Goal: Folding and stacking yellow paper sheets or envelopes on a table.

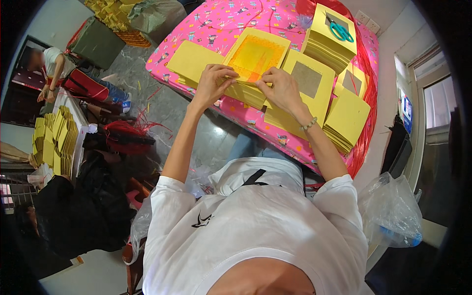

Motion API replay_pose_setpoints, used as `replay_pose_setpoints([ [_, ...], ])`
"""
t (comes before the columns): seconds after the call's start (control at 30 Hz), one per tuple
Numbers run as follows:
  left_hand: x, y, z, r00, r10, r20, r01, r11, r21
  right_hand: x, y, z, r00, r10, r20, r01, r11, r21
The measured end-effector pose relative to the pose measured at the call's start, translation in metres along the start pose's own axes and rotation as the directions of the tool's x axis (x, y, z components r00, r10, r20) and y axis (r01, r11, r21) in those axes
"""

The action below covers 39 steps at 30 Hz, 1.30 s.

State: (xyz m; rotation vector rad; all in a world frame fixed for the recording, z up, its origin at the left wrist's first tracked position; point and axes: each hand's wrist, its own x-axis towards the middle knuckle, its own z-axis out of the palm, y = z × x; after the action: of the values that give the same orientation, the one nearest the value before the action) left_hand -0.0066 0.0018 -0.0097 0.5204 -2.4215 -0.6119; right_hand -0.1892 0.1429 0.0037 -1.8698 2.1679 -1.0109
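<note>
Left hand [212, 81]: fingers pinched on the near edge of the yellow paper stack [255, 61]
Right hand [281, 89]: pinching the same edge, just beside the left
Stack position: on the pink patterned tablecloth [206, 24], directly before the person
Around it: other yellow stacks; teal scissors [340, 32] lie atop the far one
Far left: another person [54, 69], seated

Both arms stretched forward; hands, left [212, 81] and right [281, 88], pinching.
</note>
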Motion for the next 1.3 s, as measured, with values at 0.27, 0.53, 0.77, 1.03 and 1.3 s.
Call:
replay_pose_setpoints([
  [0.27, 0.001, -0.001, -0.002, 1.0, 0.004, 0.01, -0.004, 1.0, -0.01, 0.002, -0.001, 0.002, 0.999, -0.018, -0.026, 0.017, 0.999, -0.034],
  [0.53, 0.014, 0.025, -0.004, 0.992, 0.104, 0.067, -0.119, 0.954, 0.277, 0.006, -0.004, -0.01, 0.999, -0.021, -0.027, 0.022, 1.0, 0.015],
  [0.77, 0.029, 0.028, 0.005, 0.976, 0.197, -0.097, -0.174, 0.963, 0.204, 0.008, -0.002, -0.016, 0.94, -0.112, -0.324, 0.165, 0.976, 0.143],
  [1.03, 0.024, 0.034, 0.004, 0.955, -0.23, -0.185, 0.033, 0.706, -0.708, 0.011, 0.02, -0.015, 0.933, 0.299, -0.202, -0.101, 0.754, 0.65],
  [1.3, 0.021, 0.048, 0.002, 0.979, -0.178, 0.095, 0.163, 0.421, -0.892, 0.021, 0.004, -0.013, 0.999, 0.001, -0.055, 0.045, 0.538, 0.842],
])
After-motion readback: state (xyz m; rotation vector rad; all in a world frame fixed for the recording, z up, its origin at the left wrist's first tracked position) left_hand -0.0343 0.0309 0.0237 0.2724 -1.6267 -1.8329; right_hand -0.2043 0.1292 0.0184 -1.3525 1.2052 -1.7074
